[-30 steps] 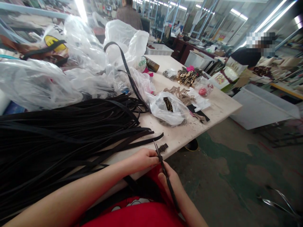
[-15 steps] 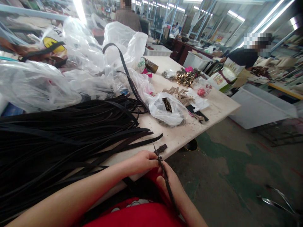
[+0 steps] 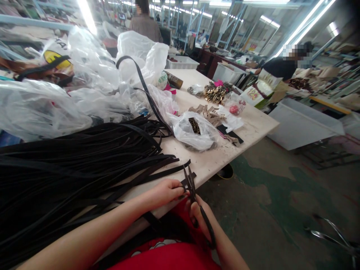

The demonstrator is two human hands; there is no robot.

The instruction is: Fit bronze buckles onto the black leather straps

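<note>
Left hand (image 3: 165, 192): pinching the black strap end (image 3: 183, 184), which points right.
Right hand (image 3: 203, 219): gripping the scissors (image 3: 192, 187); blades apparently apart, upright across the strap, beside the left fingertips.

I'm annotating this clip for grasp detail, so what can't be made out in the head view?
Head view: the exact spot where the left hand pinches the black strap; its own fingertips cover it.
Head view: the strap's lower end, hidden behind the right hand and the red shirt.
Head view: what is in the plastic bag; crinkled film blurs it.
Head view: the shapes of the gold fittings; too small.
</note>
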